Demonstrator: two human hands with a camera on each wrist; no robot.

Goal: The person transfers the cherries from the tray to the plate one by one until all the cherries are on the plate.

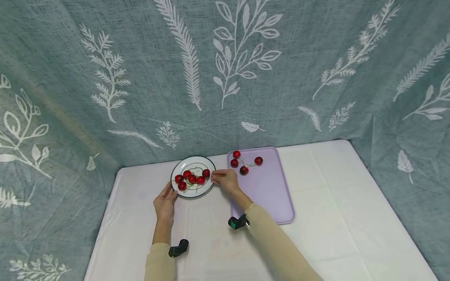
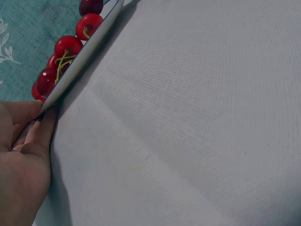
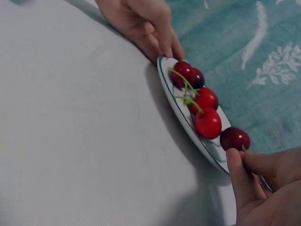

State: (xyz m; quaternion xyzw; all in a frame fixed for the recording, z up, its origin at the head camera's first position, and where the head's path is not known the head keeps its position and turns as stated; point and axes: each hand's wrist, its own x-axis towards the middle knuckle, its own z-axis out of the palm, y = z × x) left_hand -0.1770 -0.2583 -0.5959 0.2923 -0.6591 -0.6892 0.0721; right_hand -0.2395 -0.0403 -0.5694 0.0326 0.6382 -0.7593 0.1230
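A white plate with a dark rim holds several red cherries with green stems. My left hand grips the plate's near left edge, with the thumb over the rim and fingers under it in the left wrist view. At the plate's right side, my right hand pinches a dark red cherry by its stem between thumb and forefinger. That cherry is over the plate's right part, close beside the other cherries.
Right of the plate lies a lilac tray, with several cherries toward its far left. My right forearm crosses over the tray's near left part. A white cloth covers the table, and a green leaf-patterned curtain hangs behind it.
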